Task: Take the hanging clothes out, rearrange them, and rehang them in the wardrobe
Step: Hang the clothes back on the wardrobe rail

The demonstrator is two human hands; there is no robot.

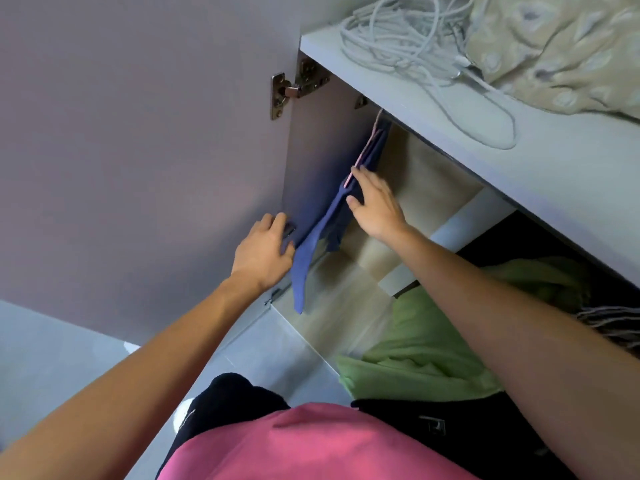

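Reaching right hand (375,206) flat on blue garment (313,244), left hand (265,251) pinching its edge

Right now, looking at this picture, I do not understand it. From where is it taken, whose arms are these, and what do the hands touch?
There is one picture, from a camera worn on a person's head, looking down at their own arms; there is no machine. They stand at an open wardrobe. The right hand lies with straight fingers against a blue garment hanging on a pink hanger. The left hand touches the garment's lower part beside the door; its grip is unclear. On the shelf above lie white cords and patterned fabric. Green cloth lies below.
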